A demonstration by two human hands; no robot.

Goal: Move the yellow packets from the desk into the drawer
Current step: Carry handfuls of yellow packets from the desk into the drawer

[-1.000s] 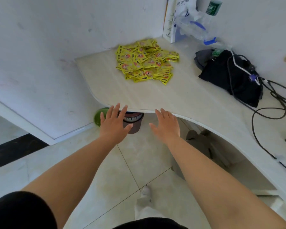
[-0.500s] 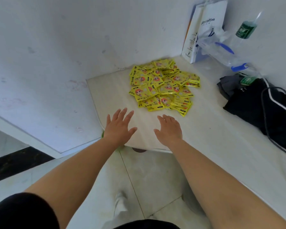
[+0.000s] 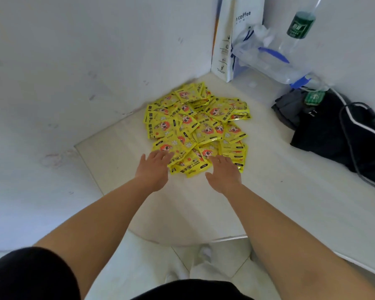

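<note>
A heap of several yellow packets (image 3: 196, 126) with a cartoon face lies on the pale desk (image 3: 182, 202), near the wall corner. My left hand (image 3: 155, 167) is stretched out flat, its fingertips at the near left edge of the heap. My right hand (image 3: 223, 172) reaches beside it, fingers spread, fingertips touching the near right packets. Neither hand holds anything. No drawer is in view.
A white paper coffee bag (image 3: 227, 37) stands in the back corner, with a clear plastic bag (image 3: 266, 59) and a water bottle (image 3: 297, 31) next to it. A black bag (image 3: 338, 131) with cables (image 3: 351, 152) lies at the right. White walls close the left and back.
Both hands have moved forward from the desk's front edge across the desk to the near edge of the packet heap. The view has closed in on the desk.
</note>
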